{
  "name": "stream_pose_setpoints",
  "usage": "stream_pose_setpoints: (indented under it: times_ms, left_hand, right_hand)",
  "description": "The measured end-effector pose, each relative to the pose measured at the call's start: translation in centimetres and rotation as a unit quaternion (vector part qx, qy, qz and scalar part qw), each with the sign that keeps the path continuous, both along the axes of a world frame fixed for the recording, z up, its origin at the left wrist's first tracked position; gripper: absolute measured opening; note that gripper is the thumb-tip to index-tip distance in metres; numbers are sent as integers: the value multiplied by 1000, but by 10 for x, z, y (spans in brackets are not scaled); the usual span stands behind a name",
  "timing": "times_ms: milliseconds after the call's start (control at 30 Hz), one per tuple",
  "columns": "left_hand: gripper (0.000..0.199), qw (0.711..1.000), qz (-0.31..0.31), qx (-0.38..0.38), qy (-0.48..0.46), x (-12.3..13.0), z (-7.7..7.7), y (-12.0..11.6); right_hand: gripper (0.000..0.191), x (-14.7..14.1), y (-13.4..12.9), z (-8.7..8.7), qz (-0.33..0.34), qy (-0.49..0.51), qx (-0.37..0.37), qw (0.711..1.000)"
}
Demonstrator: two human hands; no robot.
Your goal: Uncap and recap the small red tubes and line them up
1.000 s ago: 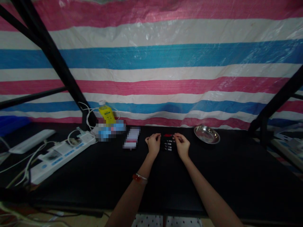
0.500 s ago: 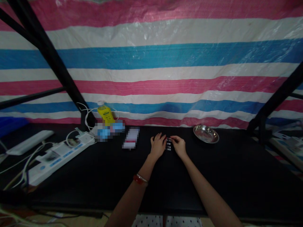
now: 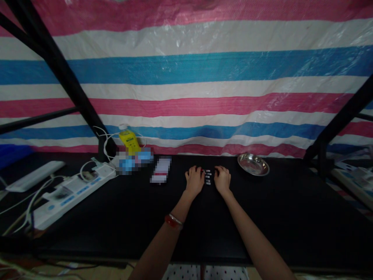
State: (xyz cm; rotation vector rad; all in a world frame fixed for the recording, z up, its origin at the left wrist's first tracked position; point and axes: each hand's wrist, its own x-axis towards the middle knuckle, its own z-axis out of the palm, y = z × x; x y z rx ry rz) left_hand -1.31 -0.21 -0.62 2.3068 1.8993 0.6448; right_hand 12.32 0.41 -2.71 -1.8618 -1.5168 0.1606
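Observation:
Several small dark cylinders with light bands, which look like batteries (image 3: 207,177), lie side by side in a short column on the black tabletop (image 3: 210,225). At their left ends rests my left hand (image 3: 194,181), palm down, its fingers bent and a little apart; the index fingertip is close to the top one. My right hand (image 3: 223,180) is to the right of the column, separated from it by a narrow strip of table. Its fingers curve loosely downward, with nothing visible in them. The undersides of both hands are hidden.
A round metal dish (image 3: 253,165) sits at the back right. Toward the left are a blurred phone (image 3: 161,170), a yellow bottle (image 3: 129,140) and a white power strip (image 3: 75,194) with cables. Striped sheeting (image 3: 198,89) hangs behind, between black frame bars (image 3: 67,81).
My right hand has drawn slightly right, away from the batteries it was touching at the top. The top batteries now show more fully. My left hand has barely moved.

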Motion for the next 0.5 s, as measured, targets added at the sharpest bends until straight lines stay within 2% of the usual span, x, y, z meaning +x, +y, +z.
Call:
stream_pose_setpoints:
  times_ms: [233,500]
  left_hand:
    - [36,1000,4,4,4,4,2,-3]
    - [35,999,4,40,24,7,1,-6]
  right_hand:
    - [33,-10,-3,9,-29,-109,-60,992]
    - [35,-12,-4,10,-27,-135,-74,988]
